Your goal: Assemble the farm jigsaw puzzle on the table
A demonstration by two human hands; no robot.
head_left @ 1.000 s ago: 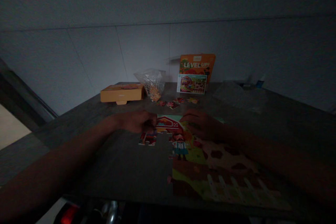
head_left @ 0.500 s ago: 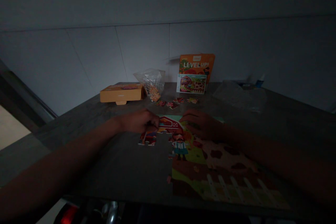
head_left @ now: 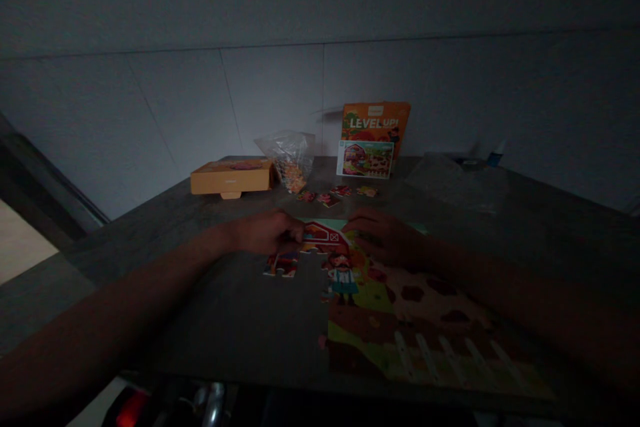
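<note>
A partly assembled farm jigsaw puzzle [head_left: 370,320] lies on the table, showing a red barn, a farmer, a cow and a white fence. At its upper left edge, my left hand [head_left: 270,232] is closed, fingers curled down on a puzzle piece beside the barn roof; the hand covers most of that piece. Joined puzzle pieces [head_left: 281,265] show just below the same hand. My right hand [head_left: 383,237] rests with fingers stretched out over the puzzle's upper part, right of the barn, and holds nothing visible.
Several loose puzzle pieces [head_left: 329,199] lie beyond the puzzle. Behind them stand a clear bag of pieces [head_left: 293,173], a small picture card [head_left: 365,160] and an orange "LEVEL UP!" box [head_left: 376,121]. An orange box part [head_left: 230,179] is at left, crumpled clear plastic [head_left: 457,183] at right.
</note>
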